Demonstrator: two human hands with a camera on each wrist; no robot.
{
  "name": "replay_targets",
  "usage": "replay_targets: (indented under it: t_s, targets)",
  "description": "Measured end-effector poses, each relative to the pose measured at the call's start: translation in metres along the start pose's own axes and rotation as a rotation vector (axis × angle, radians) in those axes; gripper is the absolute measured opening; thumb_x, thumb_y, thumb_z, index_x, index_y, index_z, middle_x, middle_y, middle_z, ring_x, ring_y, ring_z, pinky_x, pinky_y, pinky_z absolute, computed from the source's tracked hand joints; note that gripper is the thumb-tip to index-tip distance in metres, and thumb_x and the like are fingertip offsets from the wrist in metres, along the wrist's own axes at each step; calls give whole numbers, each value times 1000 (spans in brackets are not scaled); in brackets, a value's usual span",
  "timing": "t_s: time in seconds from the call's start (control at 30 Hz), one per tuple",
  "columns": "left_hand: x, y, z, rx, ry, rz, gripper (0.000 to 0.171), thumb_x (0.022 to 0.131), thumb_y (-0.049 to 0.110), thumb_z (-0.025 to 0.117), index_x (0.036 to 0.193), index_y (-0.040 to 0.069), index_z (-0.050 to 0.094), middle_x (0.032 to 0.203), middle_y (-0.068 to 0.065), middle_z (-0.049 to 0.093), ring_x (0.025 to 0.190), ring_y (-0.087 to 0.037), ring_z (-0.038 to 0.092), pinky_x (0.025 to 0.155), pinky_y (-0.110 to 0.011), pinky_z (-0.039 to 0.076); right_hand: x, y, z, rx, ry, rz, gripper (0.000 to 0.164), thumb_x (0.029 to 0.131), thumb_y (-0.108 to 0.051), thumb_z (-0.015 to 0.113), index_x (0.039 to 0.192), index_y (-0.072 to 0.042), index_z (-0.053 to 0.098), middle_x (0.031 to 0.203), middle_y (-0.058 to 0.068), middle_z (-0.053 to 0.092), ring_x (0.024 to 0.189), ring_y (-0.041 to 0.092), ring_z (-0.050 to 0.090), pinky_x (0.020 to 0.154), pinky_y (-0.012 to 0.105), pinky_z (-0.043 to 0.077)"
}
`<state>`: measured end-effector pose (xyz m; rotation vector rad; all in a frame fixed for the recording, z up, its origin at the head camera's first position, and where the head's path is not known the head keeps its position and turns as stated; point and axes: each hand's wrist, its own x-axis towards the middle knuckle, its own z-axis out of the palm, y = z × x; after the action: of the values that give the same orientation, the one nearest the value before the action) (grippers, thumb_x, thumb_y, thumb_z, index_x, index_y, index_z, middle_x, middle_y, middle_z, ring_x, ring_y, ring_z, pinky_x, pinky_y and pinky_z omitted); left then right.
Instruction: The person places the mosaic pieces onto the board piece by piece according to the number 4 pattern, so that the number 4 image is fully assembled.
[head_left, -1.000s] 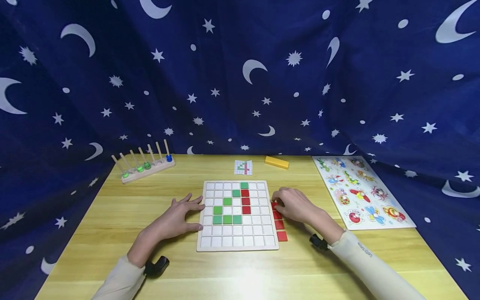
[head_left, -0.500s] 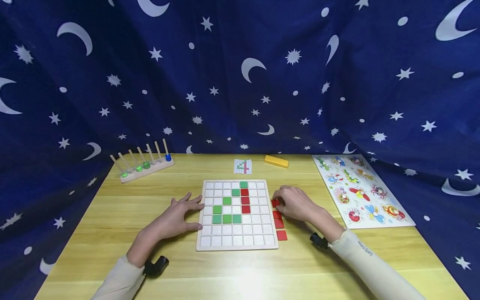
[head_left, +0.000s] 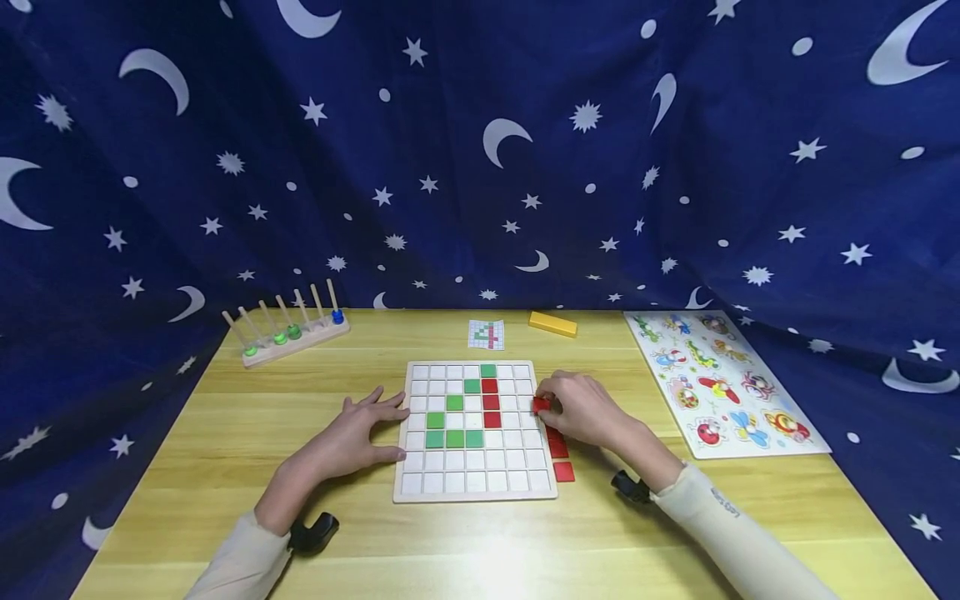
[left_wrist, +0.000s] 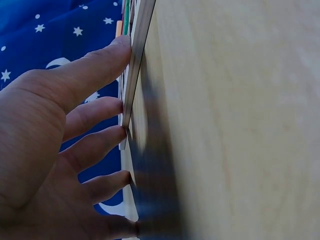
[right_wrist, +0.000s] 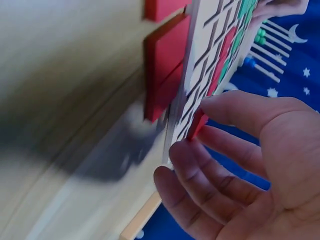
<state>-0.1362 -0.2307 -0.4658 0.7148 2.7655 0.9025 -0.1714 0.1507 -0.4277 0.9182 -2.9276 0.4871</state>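
Observation:
A white grid board (head_left: 476, 482) lies in the middle of the table, with several green tiles (head_left: 454, 438) and a column of three red tiles (head_left: 491, 402) in its cells. My left hand (head_left: 352, 437) rests at the board's left edge, fingers spread, thumb and fingertips touching the rim. My right hand (head_left: 585, 408) pinches a red tile (right_wrist: 198, 123) between thumb and fingers, over the board's right edge. More loose red tiles (head_left: 564, 472) lie along that edge, partly hidden by the right hand in the head view.
Behind the board lie a small pattern card (head_left: 487, 335) and a yellow block (head_left: 553, 324). A peg stand (head_left: 296, 340) with green and blue beads is at the back left. An insect picture board (head_left: 723, 383) lies at the right. A starry blue curtain (head_left: 450, 150) hangs behind.
My right hand has lifted a red tile from the row beside the board and brought it slightly left, over the board's right edge. The left hand has stayed in place.

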Motion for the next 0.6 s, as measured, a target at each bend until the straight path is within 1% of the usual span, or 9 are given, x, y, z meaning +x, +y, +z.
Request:
replay_targets:
  t_s: [0.17,0.27,0.4,0.5,0.6]
  targets:
    - [-1,0,0,-5,-2,-7,62,82,35,84,135,10,64,154,-8,43,147,-42,20,106,-78,5,1,-17,7,23,-6,-83,18,82,-16,81,97,-9,74,84,-2,62,66,9,50,59,27,44]
    - [-1,0,0,-4,-5,-9,63,82,35,83,136,10,64,154,-8,42,147,-42,20,106,-77,4,2,-27,13,39,-16,-136,18,82,-14,81,98,-9,74,88,-1,64,69,9,51,61,26,46]
    - [0,-1,0,-4,-10,-2,62,82,36,83,136,10,64,154,-10,42,147,-43,20,106,-78,5,2,-39,20,55,-41,-163,21,81,-12,81,101,-9,75,90,-2,65,70,9,52,63,26,48]
    - [0,0,0,-6,-9,5,62,83,35,83,135,9,64,153,-11,43,146,-44,21,105,-79,5,4,-46,23,50,-52,-183,20,82,-12,80,101,-11,76,88,-3,63,69,7,51,62,25,47]
    - [0,0,-1,-3,-7,11,61,83,35,83,135,9,64,153,-11,43,146,-45,21,104,-80,6,5,-51,25,49,-54,-211,18,81,-9,78,98,-12,75,84,-4,61,67,7,49,60,24,45]
